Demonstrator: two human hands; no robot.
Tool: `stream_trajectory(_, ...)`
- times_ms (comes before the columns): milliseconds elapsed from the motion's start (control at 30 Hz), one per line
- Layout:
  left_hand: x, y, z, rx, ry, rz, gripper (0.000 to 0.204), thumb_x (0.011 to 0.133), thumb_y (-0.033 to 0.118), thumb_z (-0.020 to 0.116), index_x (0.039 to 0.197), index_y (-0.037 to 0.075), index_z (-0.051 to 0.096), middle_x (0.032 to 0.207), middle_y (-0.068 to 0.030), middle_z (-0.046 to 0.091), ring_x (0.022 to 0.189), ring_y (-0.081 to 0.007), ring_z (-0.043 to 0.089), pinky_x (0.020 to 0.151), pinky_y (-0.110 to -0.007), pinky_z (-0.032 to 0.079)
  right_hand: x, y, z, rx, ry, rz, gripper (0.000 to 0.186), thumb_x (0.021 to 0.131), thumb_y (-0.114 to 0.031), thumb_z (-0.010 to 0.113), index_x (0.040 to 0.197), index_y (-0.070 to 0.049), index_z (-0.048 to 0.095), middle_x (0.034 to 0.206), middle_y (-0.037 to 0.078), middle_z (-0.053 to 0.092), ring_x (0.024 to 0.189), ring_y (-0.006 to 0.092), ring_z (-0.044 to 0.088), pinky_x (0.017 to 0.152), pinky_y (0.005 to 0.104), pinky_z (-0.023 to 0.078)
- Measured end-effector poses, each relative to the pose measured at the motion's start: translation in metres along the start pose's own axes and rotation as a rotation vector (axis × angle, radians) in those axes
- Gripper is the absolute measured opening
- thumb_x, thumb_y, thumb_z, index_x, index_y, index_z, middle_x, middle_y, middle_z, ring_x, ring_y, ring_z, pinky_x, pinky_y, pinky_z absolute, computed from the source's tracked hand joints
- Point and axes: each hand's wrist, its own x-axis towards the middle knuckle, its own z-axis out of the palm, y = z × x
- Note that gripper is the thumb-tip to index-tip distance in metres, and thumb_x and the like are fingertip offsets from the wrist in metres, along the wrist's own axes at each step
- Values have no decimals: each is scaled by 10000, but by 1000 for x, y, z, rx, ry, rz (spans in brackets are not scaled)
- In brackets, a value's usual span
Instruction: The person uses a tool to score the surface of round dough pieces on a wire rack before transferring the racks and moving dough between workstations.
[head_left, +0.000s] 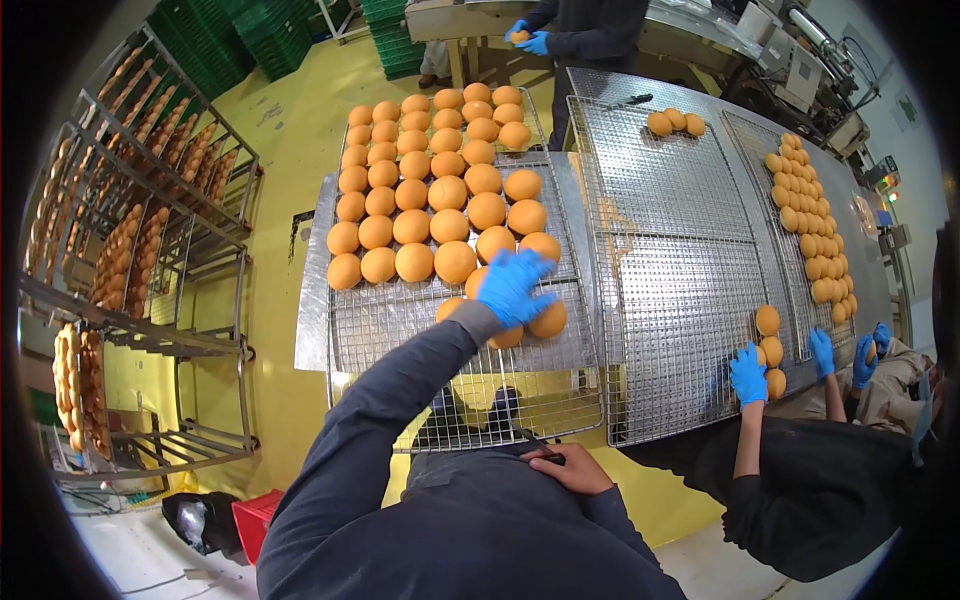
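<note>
My left hand, in a blue glove, rests over round golden-brown buns at the near right of a wire rack. Its fingers are spread, and it partly hides several buns, among them one bun beside the fingertips. Rows of similar buns cover the rack's middle and far part. Close to my body, my bare right hand is closed around a slim black tool, whose exact kind I cannot make out. The tool lies by the rack's near edge.
Right of my rack lies another wire rack with a few buns. Co-workers' gloved hands handle buns at the right; another person holds a bun across the table. A tall trolley of buns stands left, green crates behind.
</note>
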Motion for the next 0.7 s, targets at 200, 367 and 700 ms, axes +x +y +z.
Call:
stream_trajectory(200,56,-146,-50,264,195,-505,570,811,305,686,1305,74,519,1277,-194,547,1178,-357,537,986,-441,454,-14,22,8,-103,88,-14,280,903,-286,680,1054,-57,735,1000,115,735,893,213,705,823,312,516)
stream_trajectory(367,90,-161,-50,381,17,-604,616,775,363,743,1294,132,506,1258,-160,553,1136,-355,554,906,-474,485,-36,45,15,18,227,76,226,900,-233,689,1035,-61,744,956,116,741,875,211,711,814,307,519)
stream_trajectory(700,72,-173,-52,-98,355,-612,683,726,350,778,1303,102,510,1249,-154,579,1168,-324,545,968,-413,462,-43,26,10,82,340,112,217,893,-217,701,995,-32,751,912,89,747,855,160,693,821,292,511)
